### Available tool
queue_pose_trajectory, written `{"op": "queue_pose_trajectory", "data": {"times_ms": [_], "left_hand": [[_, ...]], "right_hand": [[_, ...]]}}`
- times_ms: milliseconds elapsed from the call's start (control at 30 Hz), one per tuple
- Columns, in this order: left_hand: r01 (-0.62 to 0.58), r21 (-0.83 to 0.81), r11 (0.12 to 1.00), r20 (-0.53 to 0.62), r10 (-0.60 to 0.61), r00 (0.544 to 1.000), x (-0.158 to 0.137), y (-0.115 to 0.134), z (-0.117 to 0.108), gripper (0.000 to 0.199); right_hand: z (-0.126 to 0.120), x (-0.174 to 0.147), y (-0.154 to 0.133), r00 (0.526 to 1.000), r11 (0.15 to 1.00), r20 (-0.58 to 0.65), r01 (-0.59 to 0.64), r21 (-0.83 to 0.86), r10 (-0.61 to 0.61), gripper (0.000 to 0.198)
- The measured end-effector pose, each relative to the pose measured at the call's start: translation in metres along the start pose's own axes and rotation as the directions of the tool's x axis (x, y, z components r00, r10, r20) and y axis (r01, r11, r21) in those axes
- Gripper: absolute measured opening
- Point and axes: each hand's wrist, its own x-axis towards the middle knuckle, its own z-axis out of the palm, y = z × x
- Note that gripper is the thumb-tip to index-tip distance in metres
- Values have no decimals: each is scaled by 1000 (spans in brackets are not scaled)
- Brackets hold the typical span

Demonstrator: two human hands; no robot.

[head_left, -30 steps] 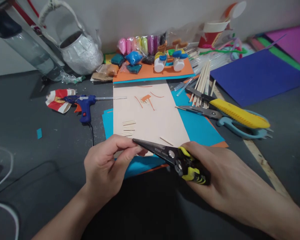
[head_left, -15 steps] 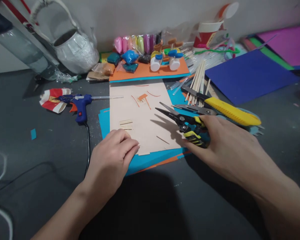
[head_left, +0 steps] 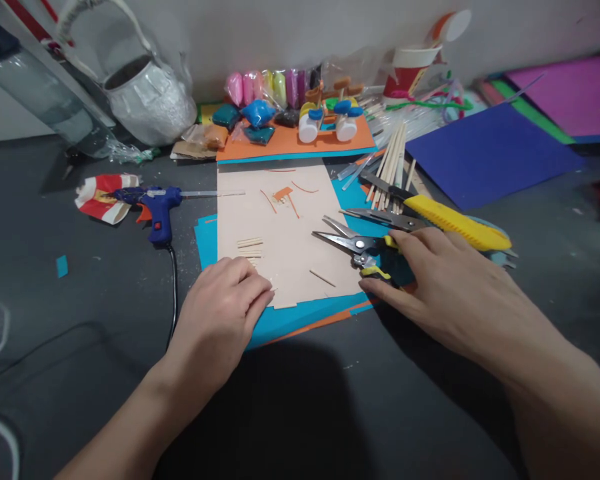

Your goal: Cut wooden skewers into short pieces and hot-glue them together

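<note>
My left hand [head_left: 227, 303] rests at the near left of a pale board [head_left: 295, 233], fingers pinched together; a small pale tip shows at the fingertips, too small to name. Just beyond it lie several short wooden stick pieces [head_left: 251, 243]. At the board's right, my right hand [head_left: 435, 273] is around the handles of black-and-yellow scissors [head_left: 353, 243], thumb on the near side and fingers on the far side. Their blades are spread and low over the board. Between the hands lies a single short stick [head_left: 323, 278]. Thin orange scraps [head_left: 283, 194] are farther back.
A blue glue gun [head_left: 160, 213] with a black cord lies left. Behind the scissors are pliers [head_left: 380, 217], a yellow utility knife [head_left: 460, 223] and wooden sticks [head_left: 390, 167]. Clay packets [head_left: 259, 113] and a small wheeled model [head_left: 330, 123] stand at the back, beside dark blue sheets [head_left: 495, 153].
The scissors have come down toward the board, and their blades have spread wider. My right hand has lowered with them. My left hand stays nearly still.
</note>
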Motion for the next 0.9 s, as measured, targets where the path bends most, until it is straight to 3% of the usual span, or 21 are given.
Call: {"op": "queue_pose_trajectory", "data": {"times_ms": [167,233,300,367,467,767,900], "left_hand": [[-33,-120,992,74,42,996,-1,3,-4,19],[-44,-111,993,136,59,989,-2,4,-5,17],[-42,-74,996,185,55,981,-3,4,-6,17],[-24,-45,999,219,34,975,-4,4,-7,15],[3,-48,999,261,10,965,-4,2,-10,14],[72,-41,997,273,-58,960,0,1,-17,23],[109,-127,986,251,-75,965,1,2,-19,23]], "right_hand": [[-11,0,-16,986,976,-169,25,218,12,26],[-13,-1,-30,979,923,-191,136,360,-70,15],[-11,0,-45,957,843,-177,287,455,-230,16],[-6,2,-59,922,806,-173,386,449,-346,18],[3,8,-73,893,810,-184,451,375,-411,22],[14,13,-83,875,818,-197,484,311,-443,23],[10,13,-81,863,813,-248,499,299,-439,26]]}}
